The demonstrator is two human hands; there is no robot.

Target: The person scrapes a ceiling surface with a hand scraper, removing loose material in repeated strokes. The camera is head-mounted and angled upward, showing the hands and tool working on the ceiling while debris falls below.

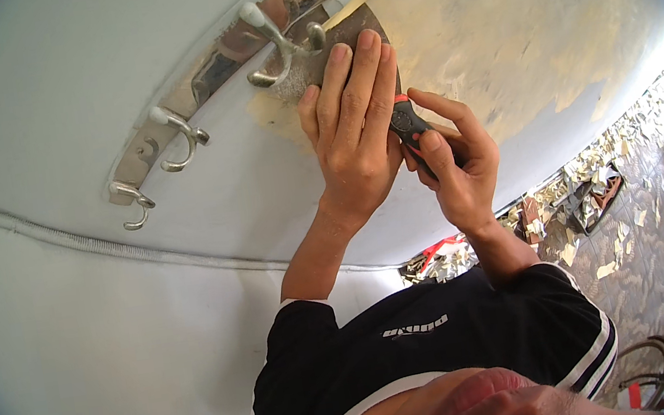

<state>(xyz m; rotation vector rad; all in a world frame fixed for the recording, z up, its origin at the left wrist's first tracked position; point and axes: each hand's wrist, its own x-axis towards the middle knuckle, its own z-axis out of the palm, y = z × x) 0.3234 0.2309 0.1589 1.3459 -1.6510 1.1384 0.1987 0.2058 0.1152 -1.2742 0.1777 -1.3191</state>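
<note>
My right hand (465, 155) is wrapped around the black and red handle of a wide-bladed scraper (404, 119). The dark blade lies against the wall, its far edge tucked close under a metal coat-hook rail (222, 61). My left hand (356, 136) rests flat over the blade with its fingers stretched out and pressing on it, so part of the blade is hidden. Cream-coloured old coating (487, 41) covers the wall to the right in a rough, patchy layer. A pale strip of it stands along the blade's upper edge.
Several curved double hooks (275, 41) stick out from the rail near my fingers. A ribbed conduit (126, 253) runs along the wall's lower left. Peeled flakes (608, 269) litter the patterned floor at the right, around a dark open container (590, 203). Cables or hoses (654, 357) lie at lower right.
</note>
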